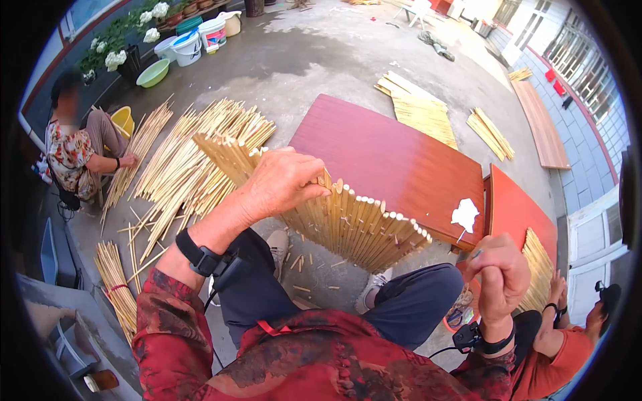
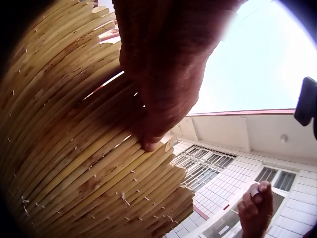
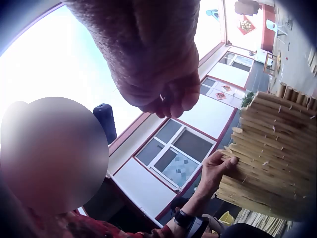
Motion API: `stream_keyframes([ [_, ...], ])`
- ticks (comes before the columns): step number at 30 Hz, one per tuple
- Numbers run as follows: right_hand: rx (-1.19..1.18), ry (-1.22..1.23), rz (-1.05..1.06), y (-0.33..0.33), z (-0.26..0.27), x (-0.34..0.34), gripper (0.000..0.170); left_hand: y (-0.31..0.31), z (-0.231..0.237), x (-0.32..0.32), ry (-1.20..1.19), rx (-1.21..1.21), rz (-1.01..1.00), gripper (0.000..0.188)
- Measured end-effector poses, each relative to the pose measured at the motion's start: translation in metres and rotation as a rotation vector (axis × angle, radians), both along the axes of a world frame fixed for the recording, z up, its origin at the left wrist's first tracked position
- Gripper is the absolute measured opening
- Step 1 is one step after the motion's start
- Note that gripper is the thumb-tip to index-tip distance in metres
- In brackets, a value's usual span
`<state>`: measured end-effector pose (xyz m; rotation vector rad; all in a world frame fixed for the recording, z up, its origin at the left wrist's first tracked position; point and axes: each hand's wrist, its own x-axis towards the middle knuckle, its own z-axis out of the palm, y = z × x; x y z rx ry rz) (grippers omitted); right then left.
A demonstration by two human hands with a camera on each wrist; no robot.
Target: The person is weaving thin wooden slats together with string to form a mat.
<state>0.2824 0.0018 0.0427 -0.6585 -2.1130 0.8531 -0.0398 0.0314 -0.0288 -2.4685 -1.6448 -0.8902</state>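
Observation:
A mat of reed stalks [image 1: 348,227], joined side by side with small white stitches, stands up from between the person's knees. At its top edge the left hand [image 1: 284,179] grips it, the thumb lying on the stalk ends. In the left wrist view a fingertip [image 2: 150,147] presses against the stalks of the mat [image 2: 64,144]. Raised to the right, apart from the mat, the right hand [image 1: 498,274] has curled fingers and a ring-like band on one finger. In the right wrist view nothing shows between the fingers of the right hand [image 3: 168,94].
A red-brown board [image 1: 388,167] lies beyond the mat, with a white scrap [image 1: 465,215] on it. Loose reeds [image 1: 200,160] spread on the ground at left. One person [image 1: 77,147] sits at far left, another [image 1: 562,347] at lower right. An orange basket [image 1: 461,311] stands near the right knee.

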Motion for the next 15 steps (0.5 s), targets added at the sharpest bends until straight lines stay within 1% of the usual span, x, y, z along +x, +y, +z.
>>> stream_keyframes([
  [1,-0.078,-0.083,-0.012,-0.003,-0.01,-0.004,0.006,0.002,0.002,0.004,-0.031,0.029,0.02,0.028],
  [2,-0.161,-0.165,-0.019,-0.002,-0.025,-0.007,0.007,0.003,0.004,0.01,-0.008,0.039,-0.003,0.028],
  [3,-0.152,-0.138,-0.039,0.0,-0.039,-0.008,0.007,0.003,0.007,0.015,-0.05,-0.02,0.083,0.028],
  [4,-0.275,-0.176,-0.062,0.002,-0.055,-0.009,0.009,0.003,0.008,0.018,-0.09,-0.078,0.173,0.028],
  [5,-0.401,-0.213,-0.077,0.004,-0.067,-0.012,0.01,0.004,0.009,0.021,-0.091,-0.071,0.21,0.03],
  [6,-0.397,-0.192,-0.084,0.005,-0.075,-0.016,0.01,0.004,0.009,0.024,-0.072,-0.064,0.199,0.03],
  [8,-0.263,-0.158,-0.036,0.007,-0.087,-0.02,0.011,0.005,0.01,0.032,-0.208,-0.104,0.269,0.029],
  [9,-0.259,-0.143,-0.044,0.009,-0.092,-0.024,0.011,0.005,0.012,0.034,-0.195,-0.098,0.259,0.029],
  [11,-0.144,-0.151,-0.036,0.016,-0.098,-0.03,0.01,0.006,0.015,0.038,-0.371,-0.143,0.273,0.028],
  [12,-0.141,-0.142,-0.032,0.02,-0.101,-0.031,0.01,0.006,0.017,0.038,-0.363,-0.138,0.277,0.028],
  [14,0.049,-0.188,-0.051,0.029,-0.104,-0.036,0.012,0.006,0.017,0.037,-0.424,-0.156,0.29,0.029],
  [15,0.05,-0.181,-0.043,0.03,-0.104,-0.037,0.012,0.005,0.018,0.036,-0.418,-0.153,0.299,0.029],
])
